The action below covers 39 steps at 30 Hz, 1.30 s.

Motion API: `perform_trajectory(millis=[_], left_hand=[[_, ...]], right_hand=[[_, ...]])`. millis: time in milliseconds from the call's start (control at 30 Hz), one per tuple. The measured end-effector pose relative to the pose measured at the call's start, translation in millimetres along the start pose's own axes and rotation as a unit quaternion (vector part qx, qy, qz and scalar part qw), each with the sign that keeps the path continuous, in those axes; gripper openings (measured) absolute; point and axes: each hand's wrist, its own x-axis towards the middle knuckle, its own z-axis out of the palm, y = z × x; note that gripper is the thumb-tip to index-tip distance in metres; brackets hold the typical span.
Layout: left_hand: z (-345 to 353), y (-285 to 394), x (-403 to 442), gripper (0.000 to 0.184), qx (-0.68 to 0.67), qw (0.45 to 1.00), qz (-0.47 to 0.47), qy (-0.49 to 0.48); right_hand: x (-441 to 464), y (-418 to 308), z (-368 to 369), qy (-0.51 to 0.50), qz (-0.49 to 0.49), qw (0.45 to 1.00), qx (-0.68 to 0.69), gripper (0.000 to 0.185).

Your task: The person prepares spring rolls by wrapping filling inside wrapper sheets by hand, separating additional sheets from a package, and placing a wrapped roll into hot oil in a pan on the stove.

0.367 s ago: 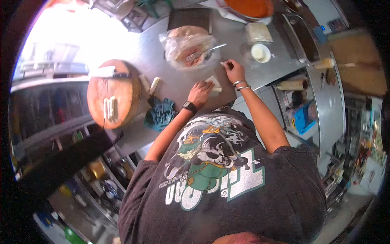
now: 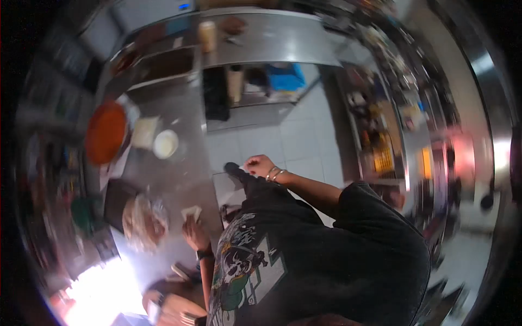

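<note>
My left hand (image 2: 196, 234), with a dark watch on its wrist, is on the steel table with its fingers closed on a pale spring roll (image 2: 191, 212) near the edge. My right hand (image 2: 259, 164), two bangles at the wrist, hangs past the table edge above the floor. Its fingers are pinched together, with a small pale bit at the tips that I cannot make out. A clear plastic bag (image 2: 144, 224) with reddish filling lies beyond my left hand. Farther along are a white bowl (image 2: 165, 144) and a stack of pale square wrappers (image 2: 145, 132).
A large pan of orange food (image 2: 106, 133) stands on the steel table (image 2: 182, 179). The round wooden board (image 2: 176, 307) with pale rolls is at the bottom. Across the tiled floor (image 2: 261, 141) runs another steel counter (image 2: 266, 38), a blue container (image 2: 285, 77) beneath it.
My view has swung to the right, so the table now lies on the left. My right hand has moved away from the table, over the floor. My left hand stays at the spring roll.
</note>
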Motion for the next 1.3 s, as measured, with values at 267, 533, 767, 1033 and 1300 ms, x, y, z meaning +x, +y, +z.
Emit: perform_trajectory(millis=[267,533,767,1033,1300], left_hand=[[-23,-1,27,0.031,0.038,0.995,0.021,-0.088],[-22,4,31,0.034,0.057,0.998,0.032,-0.012],[-18,7,14,0.030,0.000,0.998,-0.065,-0.003],[11,-10,4,0.029,-0.032,0.997,-0.063,0.033],[-22,23,16,0.030,-0.053,0.986,-0.127,0.095]], right_hand=[[-266,189,-175,0.477,0.270,0.834,-0.067,0.019],[-384,257,-203,0.537,0.491,0.610,-0.314,0.029],[-73,114,-86,0.230,-0.010,0.954,-0.191,0.033],[42,-114,125,-0.206,-0.469,0.810,-0.285,0.026],[24,-118,190,-0.421,-0.515,0.677,-0.314,0.024]])
